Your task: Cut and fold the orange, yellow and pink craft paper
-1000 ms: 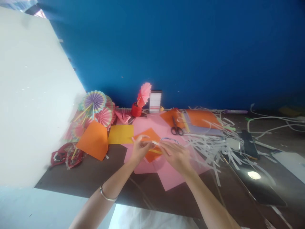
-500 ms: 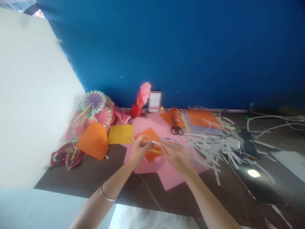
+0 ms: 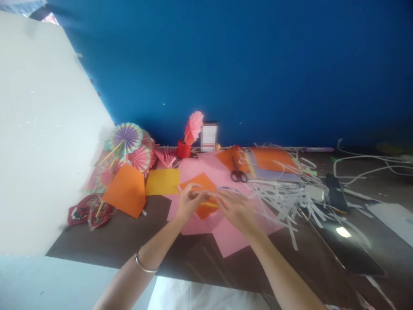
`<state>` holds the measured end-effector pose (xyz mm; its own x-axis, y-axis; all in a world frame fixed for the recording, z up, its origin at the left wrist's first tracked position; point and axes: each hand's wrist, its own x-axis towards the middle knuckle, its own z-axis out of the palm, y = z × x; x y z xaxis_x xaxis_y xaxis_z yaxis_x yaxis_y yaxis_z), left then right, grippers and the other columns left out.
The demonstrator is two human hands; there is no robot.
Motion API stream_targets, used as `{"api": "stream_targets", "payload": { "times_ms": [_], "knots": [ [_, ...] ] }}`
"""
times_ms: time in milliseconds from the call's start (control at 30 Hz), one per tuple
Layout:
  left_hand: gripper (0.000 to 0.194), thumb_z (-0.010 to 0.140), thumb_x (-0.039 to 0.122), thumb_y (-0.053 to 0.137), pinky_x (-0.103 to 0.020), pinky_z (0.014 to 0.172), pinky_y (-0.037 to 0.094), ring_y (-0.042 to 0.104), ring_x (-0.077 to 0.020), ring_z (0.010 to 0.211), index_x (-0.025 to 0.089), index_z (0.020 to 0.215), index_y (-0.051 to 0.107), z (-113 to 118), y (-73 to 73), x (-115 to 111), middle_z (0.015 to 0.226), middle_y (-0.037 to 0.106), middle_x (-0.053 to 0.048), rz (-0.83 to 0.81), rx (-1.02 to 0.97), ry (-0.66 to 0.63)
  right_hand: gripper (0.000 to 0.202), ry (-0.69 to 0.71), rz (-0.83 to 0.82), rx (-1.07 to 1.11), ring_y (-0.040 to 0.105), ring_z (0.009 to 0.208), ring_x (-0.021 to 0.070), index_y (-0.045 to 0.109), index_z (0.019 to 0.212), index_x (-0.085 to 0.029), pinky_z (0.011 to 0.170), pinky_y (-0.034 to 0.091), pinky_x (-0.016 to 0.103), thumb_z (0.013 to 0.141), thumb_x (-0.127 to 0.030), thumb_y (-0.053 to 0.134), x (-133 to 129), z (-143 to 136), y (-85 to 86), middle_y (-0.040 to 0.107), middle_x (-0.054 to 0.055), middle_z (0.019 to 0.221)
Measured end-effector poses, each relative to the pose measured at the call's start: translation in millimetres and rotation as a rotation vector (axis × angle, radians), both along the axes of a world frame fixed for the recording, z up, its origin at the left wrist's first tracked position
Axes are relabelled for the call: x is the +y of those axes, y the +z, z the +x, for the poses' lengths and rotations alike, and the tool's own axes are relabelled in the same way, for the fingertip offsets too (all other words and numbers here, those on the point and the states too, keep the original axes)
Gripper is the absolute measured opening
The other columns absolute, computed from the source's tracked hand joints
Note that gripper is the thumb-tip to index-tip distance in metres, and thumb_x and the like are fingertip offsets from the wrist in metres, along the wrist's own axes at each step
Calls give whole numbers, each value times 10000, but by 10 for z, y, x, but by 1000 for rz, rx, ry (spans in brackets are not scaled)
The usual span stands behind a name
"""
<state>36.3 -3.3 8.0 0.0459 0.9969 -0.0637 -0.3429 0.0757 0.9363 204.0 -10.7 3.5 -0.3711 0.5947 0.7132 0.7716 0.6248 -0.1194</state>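
Left hand and right hand meeting near the fingertips, both pinching narrow on a small pale strip, blurred between them, orange paper lying below on pink sheets, scissors resting behind, white strips tangling at right.

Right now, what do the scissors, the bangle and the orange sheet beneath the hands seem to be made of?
Orange sheet: matte paper or thin card, judging by its even colour and straight edges. Scissors: dark handles, probably plastic; the blades are too blurred to tell. Bangle: apparently polished, silvery metal, given its bright highlights.
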Motion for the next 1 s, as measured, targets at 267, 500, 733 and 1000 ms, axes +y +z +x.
{"api": "stream_targets", "payload": {
  "times_ms": [267,500,733,1000],
  "knots": [
    [414,629,370,751,-385,782,528,690,-211,716,176,888,493,-25,-33,21,677,684,-15,0,-43,60,199,34,-26,12,649,878,159,644,961,-207,753,504,276,882,-165,467,12,2,12,703,33,957],
    [397,649,359,746,-354,828,513,684,-188,775,147,909,534,61,-96,12,758,698,-48,-92,-200,-35,223,58,-13,-8,641,889,154,629,997,-198,763,493,271,891,-141,441,-19,-15,35,701,30,957],
    [401,609,335,778,-353,839,510,683,-178,749,142,906,590,69,-103,10,772,709,-47,-120,-166,-16,247,41,-8,-44,651,849,153,640,996,-207,743,504,271,901,-157,418,-25,-40,20,705,39,940],
    [395,625,351,763,-379,852,512,682,-184,766,139,921,608,23,-119,38,826,713,-62,-76,-148,26,248,50,-21,5,648,845,147,651,1004,-227,743,513,258,890,-157,443,-6,-34,22,699,30,917]
  ]
}}
